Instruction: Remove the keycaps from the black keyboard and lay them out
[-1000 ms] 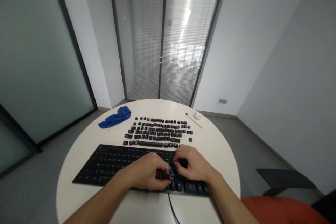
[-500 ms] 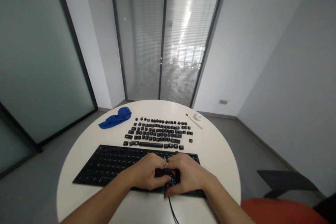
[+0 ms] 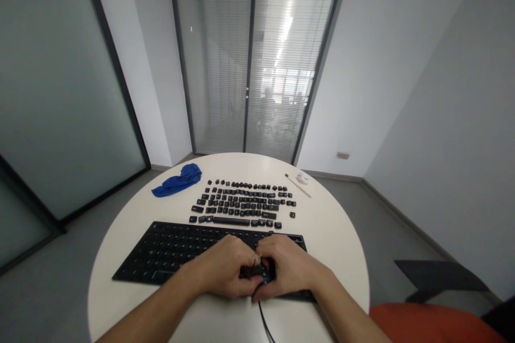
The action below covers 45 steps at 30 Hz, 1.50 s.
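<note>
A black keyboard (image 3: 173, 252) with its keycaps removed lies along the near part of the round table. My left hand (image 3: 227, 265) rests over its right half, fingers curled and thumb pressed in. Close against it, my right hand (image 3: 285, 265) is bent over the same spot, thumb and fingers closing from the other side. Thin, light, wire-like glints show between the fingertips, but what the fingers pinch is too small and covered to name. Beyond the keyboard, loose black keycaps stand in rows, among them a long spacebar (image 3: 231, 221).
A blue cloth (image 3: 179, 181) lies at the far left of the white table (image 3: 325, 236). A thin brush (image 3: 298, 186) and a small white item (image 3: 302, 178) lie at the far right. A black cable (image 3: 263, 320) runs toward me. An orange chair (image 3: 426, 324) stands at right.
My left hand has turned slightly and shifted a little to the right and down, its fingertips closer to my right hand. My right hand has barely moved; the keyboard stays put.
</note>
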Each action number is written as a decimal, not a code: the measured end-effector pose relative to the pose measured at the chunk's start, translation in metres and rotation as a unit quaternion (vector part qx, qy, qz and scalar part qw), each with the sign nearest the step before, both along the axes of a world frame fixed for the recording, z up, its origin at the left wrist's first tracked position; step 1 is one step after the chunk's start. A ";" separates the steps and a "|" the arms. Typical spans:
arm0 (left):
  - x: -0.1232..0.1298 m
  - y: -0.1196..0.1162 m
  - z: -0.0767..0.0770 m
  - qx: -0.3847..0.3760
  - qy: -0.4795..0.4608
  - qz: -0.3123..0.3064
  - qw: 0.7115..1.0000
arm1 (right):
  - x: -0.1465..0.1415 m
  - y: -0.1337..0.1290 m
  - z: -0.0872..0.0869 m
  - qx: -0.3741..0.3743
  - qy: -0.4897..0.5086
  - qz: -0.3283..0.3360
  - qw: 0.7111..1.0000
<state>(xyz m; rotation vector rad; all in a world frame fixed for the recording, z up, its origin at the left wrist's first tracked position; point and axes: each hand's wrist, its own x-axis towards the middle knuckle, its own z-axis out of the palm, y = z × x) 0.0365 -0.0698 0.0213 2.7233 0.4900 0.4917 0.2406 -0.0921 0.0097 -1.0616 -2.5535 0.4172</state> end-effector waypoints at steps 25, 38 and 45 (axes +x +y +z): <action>0.001 0.009 -0.017 -0.101 -0.051 -0.002 0.994 | 0.001 0.000 -0.004 -0.022 0.018 0.019 0.999; 0.004 0.012 -0.019 -0.223 -0.069 0.002 0.972 | 0.004 0.002 -0.007 -0.095 0.075 0.017 0.993; 0.009 0.018 -0.026 -0.379 -0.198 0.057 0.902 | 0.009 0.003 -0.010 -0.236 0.216 -0.061 0.945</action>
